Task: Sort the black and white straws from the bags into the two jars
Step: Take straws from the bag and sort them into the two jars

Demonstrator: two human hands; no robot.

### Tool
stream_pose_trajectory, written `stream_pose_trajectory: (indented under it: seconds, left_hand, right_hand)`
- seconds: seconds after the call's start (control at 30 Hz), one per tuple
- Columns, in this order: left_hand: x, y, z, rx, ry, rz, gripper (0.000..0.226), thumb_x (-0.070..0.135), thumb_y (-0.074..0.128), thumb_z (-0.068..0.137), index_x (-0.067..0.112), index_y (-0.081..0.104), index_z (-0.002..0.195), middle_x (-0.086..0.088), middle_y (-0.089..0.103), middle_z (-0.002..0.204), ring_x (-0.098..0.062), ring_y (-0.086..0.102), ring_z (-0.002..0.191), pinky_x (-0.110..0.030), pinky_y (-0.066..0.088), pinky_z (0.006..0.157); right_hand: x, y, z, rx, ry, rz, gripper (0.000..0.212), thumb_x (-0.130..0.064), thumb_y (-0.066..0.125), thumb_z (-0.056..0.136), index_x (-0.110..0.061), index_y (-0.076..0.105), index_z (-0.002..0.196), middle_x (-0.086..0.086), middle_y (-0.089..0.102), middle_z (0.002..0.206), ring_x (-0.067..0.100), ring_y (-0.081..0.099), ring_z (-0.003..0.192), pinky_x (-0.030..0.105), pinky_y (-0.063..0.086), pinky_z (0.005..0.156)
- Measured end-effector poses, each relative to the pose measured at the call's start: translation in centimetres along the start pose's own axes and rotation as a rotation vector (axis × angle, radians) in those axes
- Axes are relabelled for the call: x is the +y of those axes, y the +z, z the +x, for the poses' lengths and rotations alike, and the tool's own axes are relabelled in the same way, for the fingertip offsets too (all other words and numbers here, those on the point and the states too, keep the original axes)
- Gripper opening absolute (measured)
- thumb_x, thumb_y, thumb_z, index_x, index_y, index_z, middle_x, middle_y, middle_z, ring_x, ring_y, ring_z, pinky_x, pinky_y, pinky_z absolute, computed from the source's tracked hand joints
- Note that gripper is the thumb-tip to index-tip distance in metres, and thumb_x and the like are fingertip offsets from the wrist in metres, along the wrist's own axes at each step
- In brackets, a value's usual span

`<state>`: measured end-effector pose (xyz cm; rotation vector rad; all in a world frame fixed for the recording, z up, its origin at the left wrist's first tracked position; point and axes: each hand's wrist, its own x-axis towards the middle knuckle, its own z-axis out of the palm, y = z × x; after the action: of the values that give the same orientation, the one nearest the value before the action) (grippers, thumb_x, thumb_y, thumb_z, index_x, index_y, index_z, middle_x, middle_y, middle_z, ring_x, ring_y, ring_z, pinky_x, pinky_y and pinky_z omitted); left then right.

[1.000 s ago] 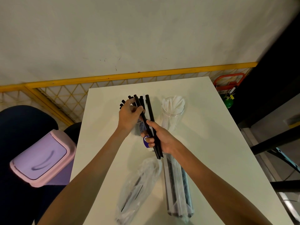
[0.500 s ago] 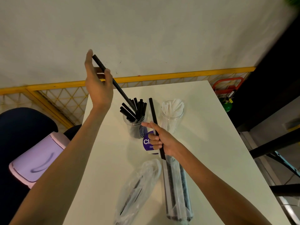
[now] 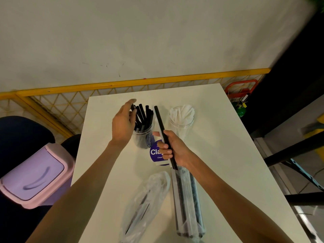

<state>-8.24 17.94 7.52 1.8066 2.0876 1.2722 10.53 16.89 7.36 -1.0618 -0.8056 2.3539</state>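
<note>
A clear jar (image 3: 142, 137) holding several black straws stands at the table's middle. To its right a second clear jar (image 3: 182, 121) holds white straws. My left hand (image 3: 122, 127) hovers at the left side of the black-straw jar with fingers apart, fingertips near the straw tops, holding nothing. My right hand (image 3: 173, 149) grips a black straw (image 3: 160, 122) with a white straw alongside it, both pointing up between the jars. Below lie a long bag (image 3: 188, 199) of mixed straws and a crumpled bag (image 3: 145, 199) with a few black ones.
A purple round label (image 3: 155, 153) lies under my right hand. The white table (image 3: 219, 137) ends near a yellow mesh fence (image 3: 57, 109) at the back. A purple and pink bin (image 3: 33, 178) stands left of the table; a black frame stands to the right.
My left hand came down from high at the left with a black straw and now is empty beside the black-straw jar. My right hand stayed put with its straws.
</note>
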Motion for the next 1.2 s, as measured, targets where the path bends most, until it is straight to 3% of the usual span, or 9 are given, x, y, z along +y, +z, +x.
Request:
stream_pose_trajectory:
  seconds: [0.1, 0.27, 0.47, 0.63, 0.73, 0.87, 0.93, 1.07, 1.2]
  left_hand:
    - [-0.9, 0.6, -0.6, -0.032, 0.015, 0.053, 0.031, 0.010, 0.048, 0.095, 0.007, 0.056, 0.125, -0.014, 0.065, 0.112, -0.029, 0.065, 0.092, -0.035, 0.051, 0.079]
    - [-1.9, 1.2, -1.5, -0.142, 0.054, 0.160, 0.030, 0.008, 0.049, 0.094, 0.001, 0.059, 0.122, -0.021, 0.068, 0.101, -0.037, 0.064, 0.083, -0.036, 0.050, 0.070]
    - [-0.5, 0.5, -1.2, -0.113, 0.050, 0.157, 0.039, 0.020, 0.039, 0.098, 0.003, 0.050, 0.131, -0.016, 0.059, 0.123, -0.034, 0.047, 0.117, -0.039, 0.044, 0.091]
    - [3.0, 0.3, -0.5, -0.041, -0.043, -0.040, 0.030, 0.017, 0.043, 0.097, 0.003, 0.059, 0.119, -0.011, 0.064, 0.102, -0.022, 0.058, 0.086, -0.024, 0.043, 0.073]
    - [5.0, 0.7, -0.4, -0.145, -0.165, -0.192, 0.025, 0.024, 0.051, 0.094, 0.004, 0.063, 0.105, -0.011, 0.066, 0.081, -0.019, 0.057, 0.069, -0.029, 0.045, 0.065]
    - [6.2, 2.0, -0.7, -0.260, -0.340, -0.270, 0.019, 0.025, 0.061, 0.088, 0.008, 0.056, 0.094, -0.004, 0.060, 0.071, -0.008, 0.056, 0.055, -0.011, 0.042, 0.051]
    - [6.6, 2.7, -0.8, -0.275, -0.386, -0.319, 0.016, 0.019, 0.062, 0.088, 0.006, 0.053, 0.092, -0.006, 0.060, 0.072, -0.003, 0.058, 0.046, -0.014, 0.046, 0.047]
    - [7.6, 3.2, -0.4, -0.311, -0.435, -0.396, 0.030, 0.013, 0.063, 0.087, 0.000, 0.052, 0.110, -0.012, 0.062, 0.081, -0.013, 0.061, 0.054, -0.019, 0.051, 0.050]
    - [9.1, 3.0, 1.3, -0.286, -0.400, -0.438, 0.052, 0.008, 0.061, 0.087, 0.007, 0.036, 0.132, -0.009, 0.060, 0.082, -0.014, 0.061, 0.056, -0.022, 0.055, 0.055]
  right_hand:
    - [0.0, -0.1, 0.3, 0.005, -0.013, -0.021, 0.039, -0.029, 0.026, 0.096, -0.015, 0.061, 0.106, -0.007, 0.034, 0.044, 0.004, 0.026, 0.033, 0.016, 0.022, 0.034]
    - [0.0, 0.0, 0.4, 0.033, 0.006, 0.014, 0.034, -0.022, 0.024, 0.095, -0.013, 0.056, 0.087, -0.007, 0.034, 0.042, 0.004, 0.028, 0.032, 0.015, 0.023, 0.032]
    - [-0.1, 0.5, 0.3, 0.030, 0.028, 0.043, 0.028, -0.023, 0.029, 0.093, -0.016, 0.049, 0.074, -0.007, 0.033, 0.041, 0.005, 0.028, 0.032, 0.015, 0.025, 0.031]
    - [-0.3, 0.9, -0.1, 0.038, 0.019, 0.047, 0.024, -0.022, 0.032, 0.094, -0.017, 0.043, 0.073, -0.007, 0.034, 0.039, 0.005, 0.028, 0.030, 0.015, 0.024, 0.031]
    - [-0.3, 1.1, -0.4, 0.070, 0.013, 0.041, 0.022, -0.022, 0.033, 0.094, -0.017, 0.045, 0.076, -0.007, 0.035, 0.039, 0.005, 0.028, 0.030, 0.015, 0.023, 0.031]
    - [-0.3, 0.7, -0.9, 0.111, 0.006, -0.014, 0.022, -0.024, 0.035, 0.097, -0.016, 0.046, 0.079, -0.007, 0.037, 0.040, 0.005, 0.028, 0.030, 0.016, 0.024, 0.033]
    - [-0.4, 0.2, -1.3, 0.123, 0.003, -0.022, 0.024, -0.026, 0.034, 0.098, -0.016, 0.045, 0.079, -0.007, 0.039, 0.041, 0.005, 0.029, 0.031, 0.015, 0.024, 0.033]
    - [-0.5, -0.8, -2.2, 0.152, -0.004, 0.002, 0.025, -0.027, 0.034, 0.098, -0.015, 0.046, 0.080, -0.006, 0.043, 0.042, 0.005, 0.033, 0.031, 0.014, 0.029, 0.033]
    - [-0.8, -2.0, -2.7, 0.197, -0.027, -0.005, 0.021, -0.025, 0.033, 0.098, -0.016, 0.046, 0.085, -0.007, 0.045, 0.042, 0.006, 0.033, 0.030, 0.015, 0.028, 0.032]
